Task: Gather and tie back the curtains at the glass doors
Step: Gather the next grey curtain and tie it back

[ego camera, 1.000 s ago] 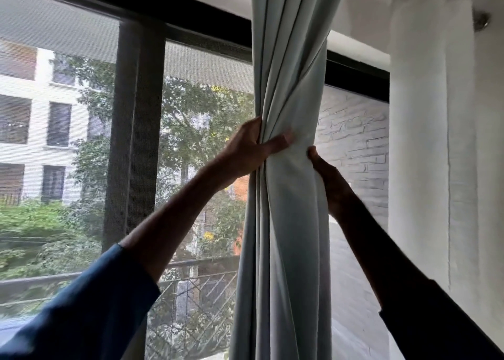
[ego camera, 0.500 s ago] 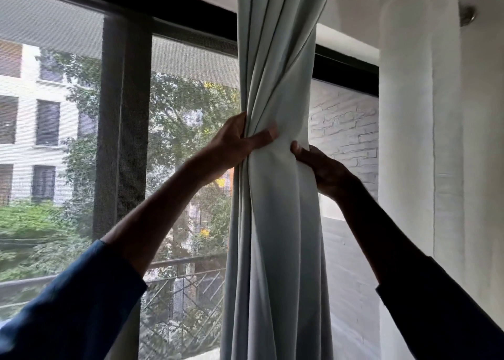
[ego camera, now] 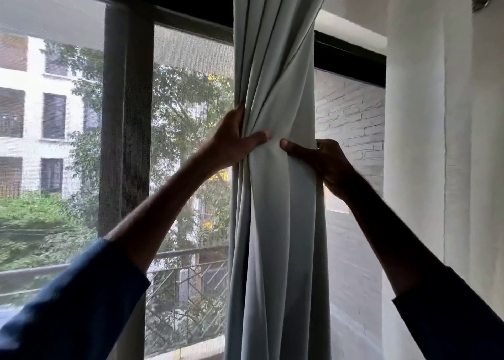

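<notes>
A pale grey-green curtain (ego camera: 278,223) hangs gathered into a narrow bunch in front of the glass door (ego camera: 191,147). My left hand (ego camera: 234,141) grips the bunch from its left side, thumb pressed across the front folds. My right hand (ego camera: 319,159) holds it from the right at the same height, its thumb reaching over the front towards the left thumb; the other fingers are hidden behind the cloth. Above the hands a fold wraps diagonally round the bunch. No tie-back band is visible.
A dark door frame post (ego camera: 125,130) stands left of the curtain, a black top rail (ego camera: 349,56) above. A white wall (ego camera: 425,141) rises at the right, with a round metal fitting (ego camera: 481,1) high up. Outside are a balcony railing (ego camera: 188,277), trees and a building.
My right hand has come round the curtain's right side, its thumb sliding across the front until it nearly meets the left thumb. The bunch is squeezed narrower at hand height.
</notes>
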Tool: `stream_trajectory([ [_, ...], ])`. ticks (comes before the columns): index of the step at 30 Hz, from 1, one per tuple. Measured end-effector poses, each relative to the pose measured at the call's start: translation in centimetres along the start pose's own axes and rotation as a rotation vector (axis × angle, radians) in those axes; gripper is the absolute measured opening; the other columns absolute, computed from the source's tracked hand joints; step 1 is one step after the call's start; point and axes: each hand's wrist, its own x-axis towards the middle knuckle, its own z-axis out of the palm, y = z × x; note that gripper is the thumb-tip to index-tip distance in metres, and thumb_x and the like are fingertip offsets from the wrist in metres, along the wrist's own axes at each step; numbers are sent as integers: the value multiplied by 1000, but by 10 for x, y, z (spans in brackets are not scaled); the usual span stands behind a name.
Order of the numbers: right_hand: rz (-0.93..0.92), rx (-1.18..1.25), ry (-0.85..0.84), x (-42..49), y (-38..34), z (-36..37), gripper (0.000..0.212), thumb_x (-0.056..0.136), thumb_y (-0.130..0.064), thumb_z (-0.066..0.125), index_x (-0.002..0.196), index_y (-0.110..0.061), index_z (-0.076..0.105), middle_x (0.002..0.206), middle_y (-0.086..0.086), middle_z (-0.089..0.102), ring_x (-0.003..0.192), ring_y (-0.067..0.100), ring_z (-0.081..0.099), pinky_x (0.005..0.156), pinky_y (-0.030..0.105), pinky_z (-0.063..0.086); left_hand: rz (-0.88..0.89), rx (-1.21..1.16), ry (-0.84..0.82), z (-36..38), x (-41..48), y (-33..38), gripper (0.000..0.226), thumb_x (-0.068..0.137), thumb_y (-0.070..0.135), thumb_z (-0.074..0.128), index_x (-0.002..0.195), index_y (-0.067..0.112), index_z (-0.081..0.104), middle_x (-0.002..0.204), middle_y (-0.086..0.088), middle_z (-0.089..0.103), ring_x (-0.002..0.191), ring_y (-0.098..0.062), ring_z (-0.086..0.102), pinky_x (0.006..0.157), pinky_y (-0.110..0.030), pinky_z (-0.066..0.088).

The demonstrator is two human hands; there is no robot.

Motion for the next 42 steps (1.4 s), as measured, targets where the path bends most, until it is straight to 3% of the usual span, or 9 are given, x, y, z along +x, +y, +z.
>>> stream_trajectory([
  [8, 5, -119, 178, -48, 36, 5, 42, 77, -39, 88, 102, -7, 77, 94, 3, 80, 88, 17, 77, 77, 33, 63, 122, 350, 139, 33, -57, -9, 53, 87, 44, 63, 124, 6, 56, 111, -11, 67, 101, -33, 62, 87, -38, 49],
  [12, -23, -212, 290, -83, 64, 15, 21, 85, -36, 82, 86, -15, 77, 77, -8, 75, 72, 0, 73, 65, 20, 58, 120, 509, 259, 63, -114, -8, 42, 95, 30, 60, 126, 1, 57, 108, -20, 67, 102, -39, 59, 87, -40, 39],
  [17, -73, -412, 346, -132, 99, 38, 26, 95, -36, 67, 78, -17, 71, 69, -5, 69, 61, 0, 62, 57, 29, 50, 86, 720, 288, 105, -188, -26, 22, 80, 18, 73, 96, 4, 65, 64, -20, 62, 59, -40, 62, 59, -43, 51],
  [19, -74, -483, 362, -156, 118, 46, 25, 97, -35, 64, 79, -18, 64, 68, -7, 62, 59, -1, 54, 55, 22, 39, 85, 768, 231, 116, -213, -30, 18, 74, 12, 75, 86, 5, 63, 60, -18, 60, 52, -40, 60, 53, -40, 49],
  [24, -41, -593, 264, -224, 163, 65, 13, 99, -23, 55, 97, -11, 60, 91, 1, 56, 85, 16, 55, 69, 25, 34, 84, 767, 134, 133, -259, -37, 9, 76, 11, 65, 74, 7, 57, 56, -17, 59, 48, -40, 58, 46, -35, 44],
  [28, 5, -597, 121, -268, 195, 71, 34, 96, -34, 40, 113, -11, 59, 105, -3, 52, 99, 13, 54, 78, 22, 38, 81, 710, 45, 146, -305, -53, 19, 79, 21, 46, 70, 6, 55, 54, -17, 58, 44, -39, 56, 43, -31, 39],
  [36, 51, -426, -82, -321, 225, 66, 50, 105, -42, 35, 143, -12, 49, 129, 6, 49, 115, -7, 50, 100, 19, 43, -153, 605, -62, 158, -360, -69, 41, 97, 42, 49, 71, 11, 51, 65, -17, 65, 67, -41, 63, 62, -36, 40],
  [39, -7, -495, -164, -334, 231, 71, 52, 108, -36, 32, 145, -2, 43, 137, 22, 48, 127, 20, 50, 111, 14, 33, -155, 599, -61, 159, -366, -56, 54, 94, 62, 41, 67, 15, 47, 63, -15, 64, 69, -39, 63, 61, -35, 35],
  [42, -93, -609, -226, -341, 235, 76, 46, 102, -10, 42, 145, 7, 39, 145, 29, 42, 140, 40, 39, 121, 22, 21, -172, 668, -78, 163, -366, -54, 55, 91, 64, 49, 69, 13, 47, 63, -16, 64, 63, -37, 63, 60, -32, 31],
])
